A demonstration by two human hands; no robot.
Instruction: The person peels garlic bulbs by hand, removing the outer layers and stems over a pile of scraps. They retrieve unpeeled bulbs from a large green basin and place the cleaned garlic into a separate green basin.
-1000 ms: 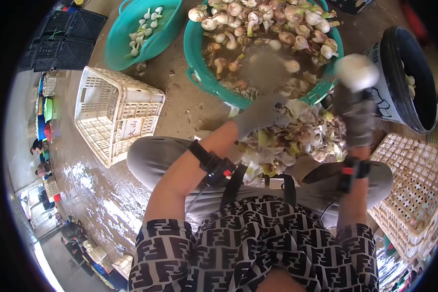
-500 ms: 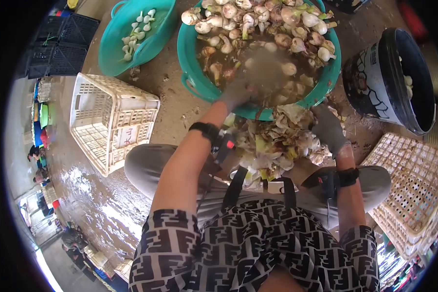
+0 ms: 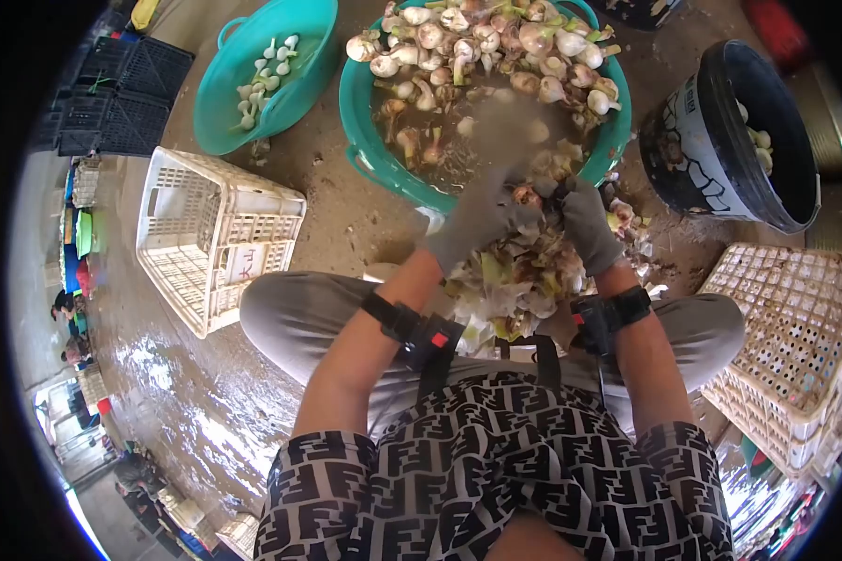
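Note:
Both my hands wear grey gloves and are close together over the near rim of a green tub [image 3: 357, 140] of murky water. My left hand [image 3: 477, 222] is closed around a brownish garlic bulb [image 3: 526, 194]. Right beside the bulb, my right hand [image 3: 587, 222] has its fingers curled in, with a small dark thing at the fingertips that I cannot make out. Unpeeled garlic bulbs [image 3: 486, 39] with stem stubs heap up at the tub's far side. Below my hands lies a pile of stripped skins [image 3: 519, 285].
At upper left a second green tub [image 3: 217, 103] holds white peeled bulbs [image 3: 264, 79]. A white crate [image 3: 225, 238] lies to the left, and a stack of crates [image 3: 781, 327] stands to the right. A black bucket [image 3: 711, 159] with bulbs inside leans at right. The floor [image 3: 196, 374] is wet.
My left hand has drawn back from the tub's water toward me, now with a garlic bulb. My right hand has moved left and up from beside the skins to meet it.

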